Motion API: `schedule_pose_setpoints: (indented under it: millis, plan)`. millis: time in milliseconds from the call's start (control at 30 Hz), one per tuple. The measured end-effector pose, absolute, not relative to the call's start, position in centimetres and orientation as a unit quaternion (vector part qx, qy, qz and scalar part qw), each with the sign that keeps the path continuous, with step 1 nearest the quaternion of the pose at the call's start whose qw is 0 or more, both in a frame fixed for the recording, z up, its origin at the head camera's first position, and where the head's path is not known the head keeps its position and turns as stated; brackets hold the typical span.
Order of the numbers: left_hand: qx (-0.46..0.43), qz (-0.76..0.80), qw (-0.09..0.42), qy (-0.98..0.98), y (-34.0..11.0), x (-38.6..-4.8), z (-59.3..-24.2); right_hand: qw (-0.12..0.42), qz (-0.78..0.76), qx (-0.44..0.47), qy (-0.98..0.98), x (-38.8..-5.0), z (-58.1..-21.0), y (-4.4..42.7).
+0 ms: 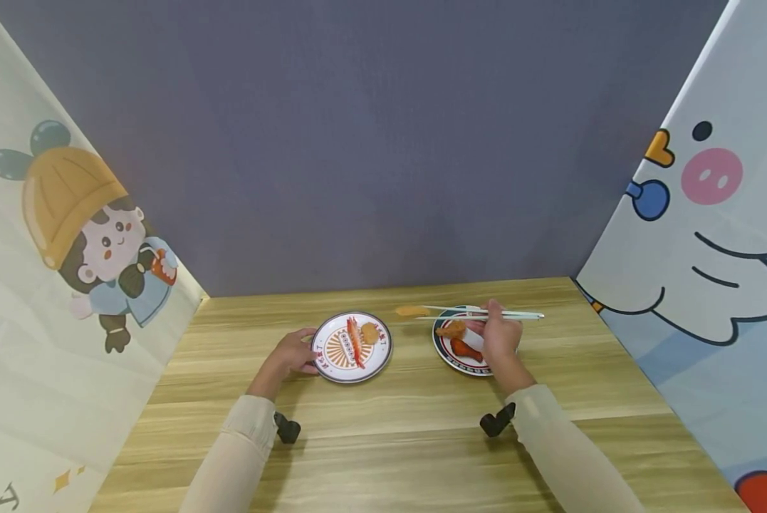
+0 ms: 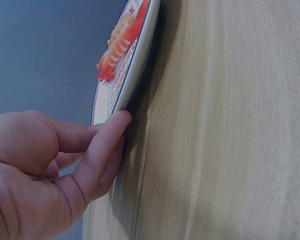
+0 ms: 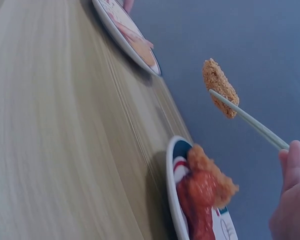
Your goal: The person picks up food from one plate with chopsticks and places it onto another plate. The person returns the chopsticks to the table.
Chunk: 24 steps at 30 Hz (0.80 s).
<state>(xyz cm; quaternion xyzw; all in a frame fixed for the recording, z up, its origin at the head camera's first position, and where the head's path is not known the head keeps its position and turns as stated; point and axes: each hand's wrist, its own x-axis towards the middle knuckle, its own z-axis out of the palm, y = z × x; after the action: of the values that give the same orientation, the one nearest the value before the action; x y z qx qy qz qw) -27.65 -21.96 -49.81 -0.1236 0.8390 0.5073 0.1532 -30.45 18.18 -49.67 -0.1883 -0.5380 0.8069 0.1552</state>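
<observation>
My left hand [image 1: 293,353] pinches the left rim of a white plate [image 1: 328,367], its thumb and fingers at the edge in the left wrist view. On that plate lie a red-and-white shrimp [image 2: 121,46] and a round golden piece of food [image 1: 370,333]. My right hand [image 1: 502,338] grips pale chopsticks [image 3: 260,127], whose tips hold a crumbed golden-brown fried piece [image 3: 220,88] in the air between the two plates. Beneath the right hand sits a dark-rimmed plate [image 1: 439,352] with a glazed red-brown drumstick [image 1: 466,350] and a fried chicken piece [image 3: 210,172]. The hand hides part of this plate.
Both plates stand on a light wood-grain table [image 1: 383,456]. A grey upright panel [image 1: 383,142] rises behind it. Printed cartoon panels flank the left [image 1: 37,342] and right [image 1: 710,285] sides. Black camera mounts [image 1: 287,429] sit at both wrists.
</observation>
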Motion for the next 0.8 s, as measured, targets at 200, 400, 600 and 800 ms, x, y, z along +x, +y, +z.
schedule_pose_setpoints:
  millis: [200,400,600,800]
  plan:
    - [-0.130,0.513,0.155,0.834,-21.9,-27.7,-49.7,0.174,0.806,-0.206,-0.528,-30.7,-49.8,19.9]
    - [-0.131,0.513,0.156,0.834,-21.9,-27.7,-49.6,0.170,0.795,-0.231,-0.534,-30.7,-50.0,21.2]
    - [-0.133,0.513,0.155,0.834,-21.9,-27.6,-49.6,0.181,0.790,-0.243,-0.533,-30.6,-50.2,22.2]
    - [-0.132,0.514,0.154,0.833,-21.8,-27.7,-49.6,0.198,0.802,-0.251,-0.504,-30.6,-50.2,23.4]
